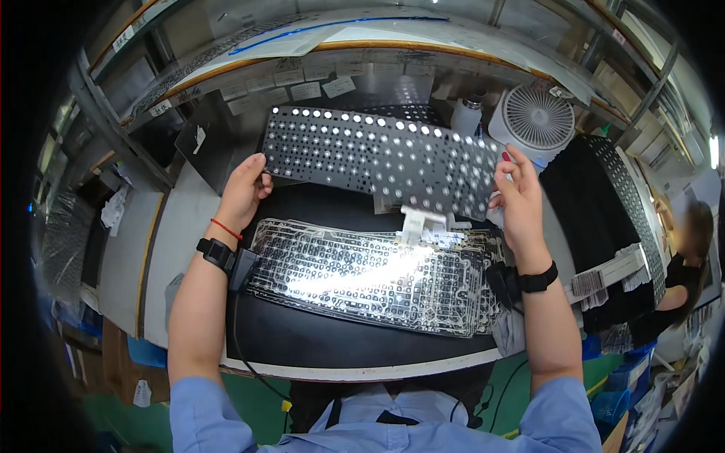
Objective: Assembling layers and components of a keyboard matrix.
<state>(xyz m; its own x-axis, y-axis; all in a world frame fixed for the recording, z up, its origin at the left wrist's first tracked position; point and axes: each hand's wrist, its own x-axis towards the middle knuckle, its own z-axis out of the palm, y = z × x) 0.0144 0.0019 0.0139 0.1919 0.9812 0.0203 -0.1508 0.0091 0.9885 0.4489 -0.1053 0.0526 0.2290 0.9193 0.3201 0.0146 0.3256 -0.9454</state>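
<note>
Black sheet [340, 151] is held up beyond the clear sheets [340, 279], its left end pinched by the left hand [245, 186], its right end gripped by the right hand [521, 192].

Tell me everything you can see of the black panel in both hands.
The black panel is long, thin and roughly rectangular, perhaps plastic, with rows of pale round dots and bright white ones along its upper edge. The left hand and right hand hold its ends, its right end lower in the picture.
</note>
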